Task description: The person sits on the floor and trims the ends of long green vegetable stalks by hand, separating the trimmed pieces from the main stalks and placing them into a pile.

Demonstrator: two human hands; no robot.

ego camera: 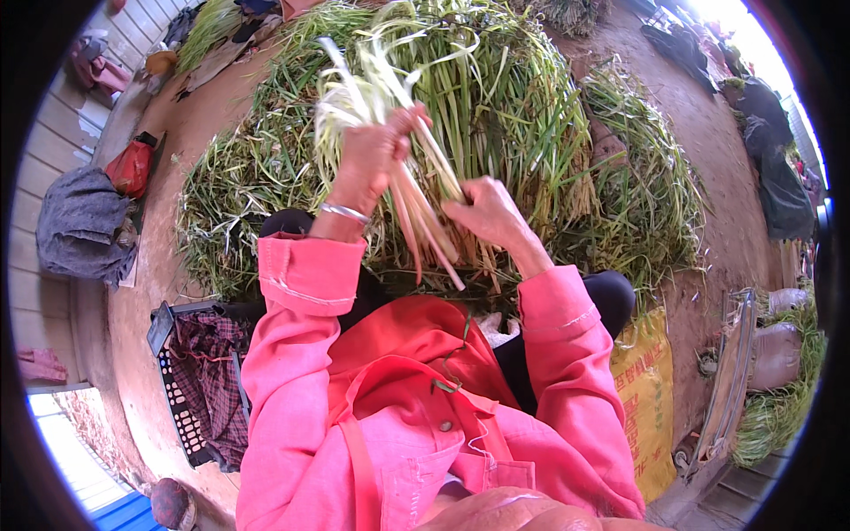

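Observation:
My left hand point(375, 156), with a silver bangle at its wrist, is closed around a bunch of pale, long-stemmed leafy vegetables point(398, 182). Their leafy tops are blurred above the fist, and the pinkish stem ends hang below it. To its right, my right hand point(475, 202) grips the lower end of a few whitish-green stalks point(431, 149) that slant up towards the left hand. Behind both hands lies a big heap of the same green stalks point(505, 113), with tangled leaves at its left side point(246, 172).
A dark plastic crate point(176, 391) with checked cloth stands at lower left. At lower right lies a yellow printed sack point(644, 398). A smaller heap of greens point(644, 159) lies on the earthen floor to the right. Grey cloth point(86, 222) and a red bag point(131, 166) are at far left.

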